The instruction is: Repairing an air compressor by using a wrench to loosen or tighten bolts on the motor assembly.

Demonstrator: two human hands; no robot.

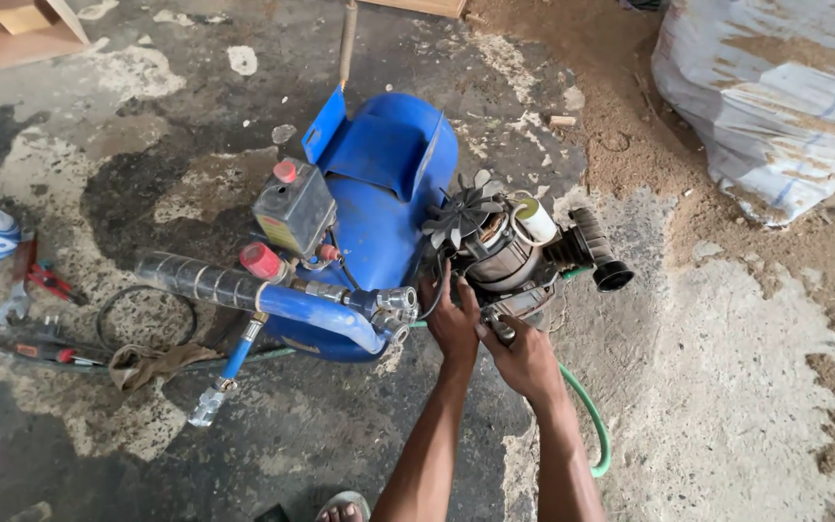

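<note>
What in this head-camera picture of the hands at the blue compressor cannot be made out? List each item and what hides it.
- Whatever the left hand and right hand touch on the motor: covered by the fingers.
- The green hose: its near end runs behind the right forearm.
- The white sack: cut off by the top and right edges.
- The tools at left: too small.

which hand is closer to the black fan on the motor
Left. The left hand rests on the motor body just below the black fan, fingers pointing up toward it. The right hand sits lower and further right, at the motor's underside, farther from the fan.
</note>
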